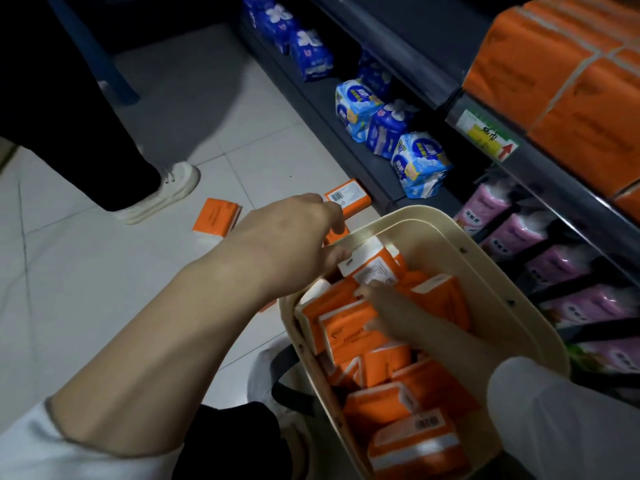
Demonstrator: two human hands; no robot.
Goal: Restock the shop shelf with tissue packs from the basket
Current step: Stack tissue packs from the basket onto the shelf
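Tissue packs (391, 368) fill the basket (512, 289); one upright pack (372, 268), long axis vertical at the far end, sits between left hand (294, 237) (grip released, thumb touching it) and right hand (391, 306), grip undeterminable.

Pale tiled floor (86, 289), dim light, perhaps a blue stool leg (117, 81) behind

An orange tissue pack (216, 220) and a second pack (349, 199) were left lying on the tiled floor (104, 271). Blue packs (420, 164) were lined along the bottom shelf (313, 95). Big orange bundles (571, 98) were stacked on the upper shelf (554, 176).
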